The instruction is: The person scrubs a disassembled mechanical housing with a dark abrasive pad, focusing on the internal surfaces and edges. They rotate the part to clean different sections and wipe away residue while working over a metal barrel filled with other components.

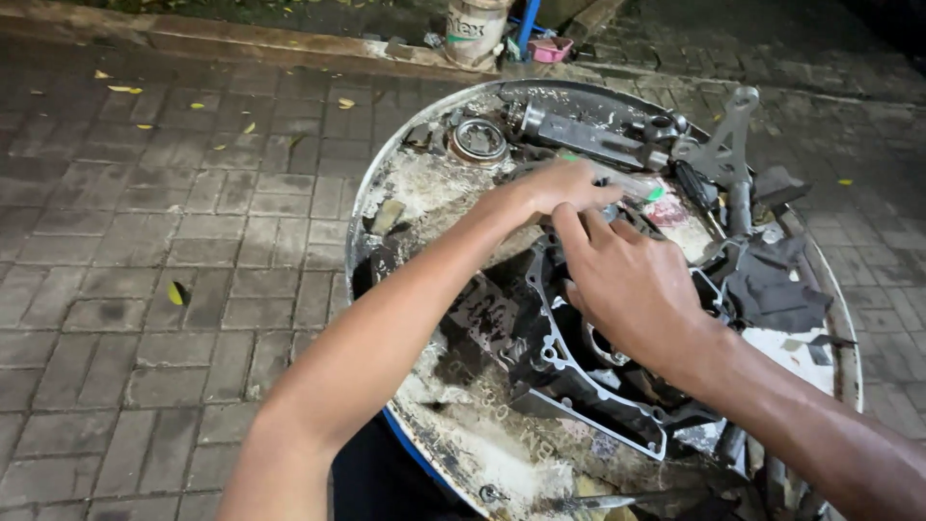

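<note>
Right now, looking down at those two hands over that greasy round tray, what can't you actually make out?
- Head view: what the left hand and right hand pinch between them; the fingers cover it.
- The middle of the dark engine casing: the right hand and forearm lie over it.
- The round metal tray: its near and right rim run off the picture's edge.
- The bucket at the kerb: cut off at the top.

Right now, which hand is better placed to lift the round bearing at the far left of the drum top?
Left, probably. The left hand sits just right of the bearing with open surface between. The right hand rests lower, over the dark engine casing, and would have to cross the left.
</note>
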